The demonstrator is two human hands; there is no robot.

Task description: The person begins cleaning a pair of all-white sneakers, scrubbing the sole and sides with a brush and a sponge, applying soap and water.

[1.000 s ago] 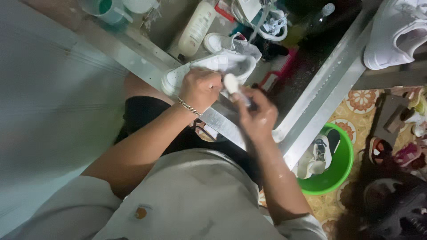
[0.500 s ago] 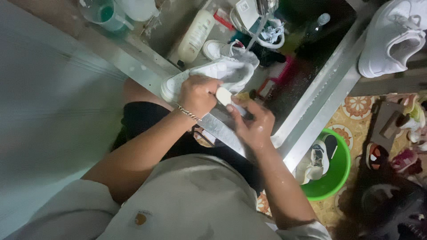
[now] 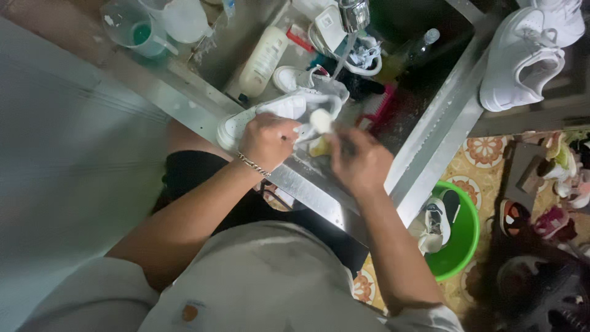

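Over the near rim of a steel sink (image 3: pixel 430 154), my left hand (image 3: pixel 268 140) grips a white sneaker (image 3: pixel 270 110) by its side; a chain bracelet hangs at the wrist. My right hand (image 3: pixel 358 161) holds a small brush with a pale head (image 3: pixel 321 119), and the head rests against the sneaker's upper. A yellowish sponge or soap piece (image 3: pixel 318 147) shows between the two hands.
In the sink lie a cream bottle (image 3: pixel 263 61), another white shoe (image 3: pixel 294 78), a red brush (image 3: pixel 381 104) and a clear bottle (image 3: pixel 413 50); the tap (image 3: pixel 353 13) runs. White sneakers (image 3: pixel 528 55) sit on the right ledge. A green basin (image 3: pixel 458 237) holding shoes stands on the patterned floor.
My right hand has shifted slightly with the brush along the sneaker's upper. The view has tilted a little, and my left hand keeps its hold.
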